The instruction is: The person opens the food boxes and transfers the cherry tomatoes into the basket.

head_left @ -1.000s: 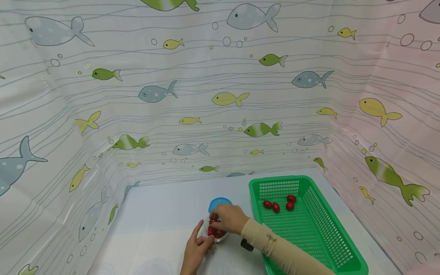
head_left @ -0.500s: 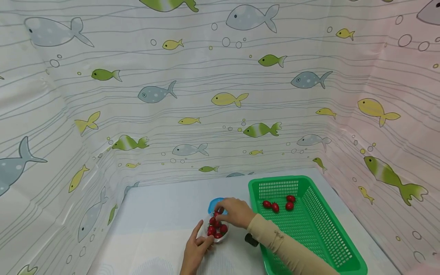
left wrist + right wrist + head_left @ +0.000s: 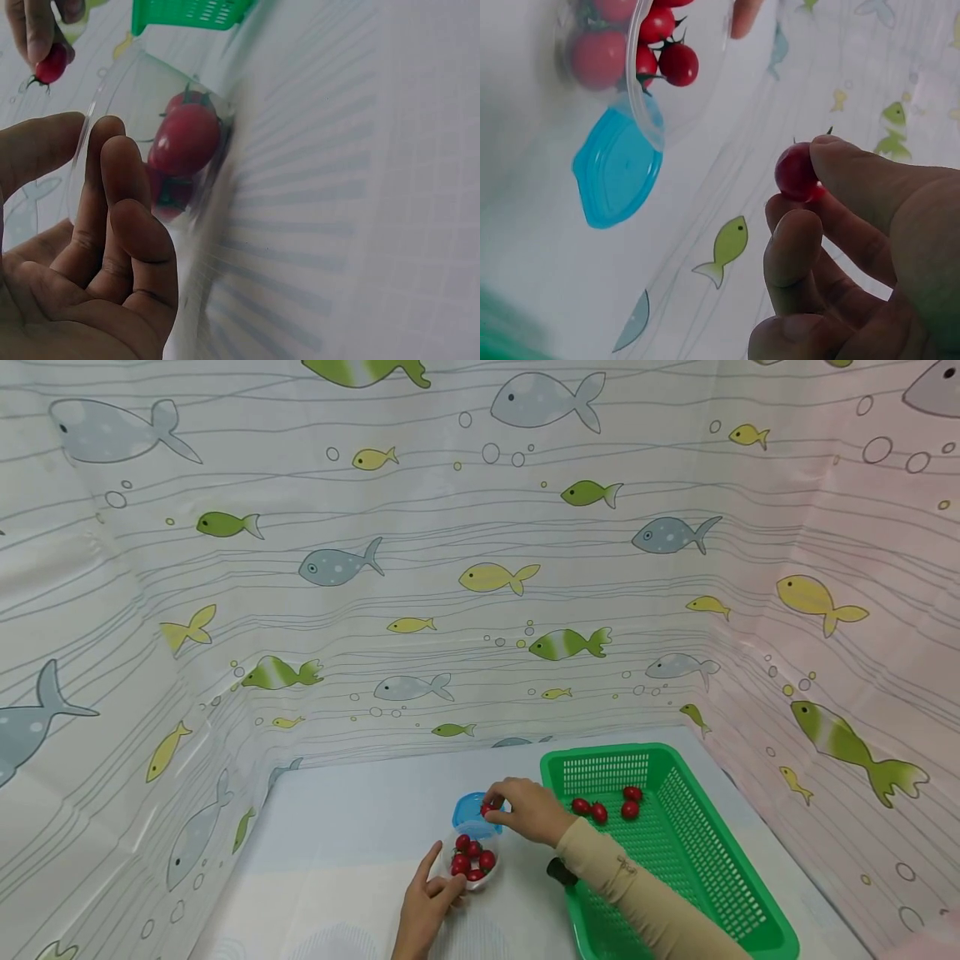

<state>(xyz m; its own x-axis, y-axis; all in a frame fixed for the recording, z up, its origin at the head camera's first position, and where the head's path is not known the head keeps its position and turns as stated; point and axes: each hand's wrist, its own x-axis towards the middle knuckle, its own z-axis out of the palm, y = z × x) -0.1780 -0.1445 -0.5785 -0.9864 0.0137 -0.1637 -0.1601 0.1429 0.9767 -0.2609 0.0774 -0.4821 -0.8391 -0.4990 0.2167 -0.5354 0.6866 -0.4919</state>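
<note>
A small clear plastic container (image 3: 491, 862) holds several red cherry tomatoes (image 3: 487, 860) with green stems. My left hand (image 3: 427, 906) is at its near left side and grips it, thumb at the rim; the left wrist view shows curled fingers (image 3: 124, 172) against the clear wall. Between thumb and fingertips, my right hand (image 3: 528, 810) pinches one cherry tomato (image 3: 796, 172), raised just beyond the container. Beneath that hand lies a blue lid (image 3: 467, 810), beside the container's far edge; whether it is attached cannot be told.
To the right stands a large green plastic basket (image 3: 556, 777) with slotted walls. Several tomatoes (image 3: 599, 812) lie at its far end. The right forearm crosses over the basket's left wall. Fish-print sheeting (image 3: 420, 593) surrounds the white tabletop (image 3: 337, 835).
My right hand has lifted away from the container, up and to the right, with a cherry tomato in its fingers. More tomatoes in the container now show. The left hand has stayed put.
</note>
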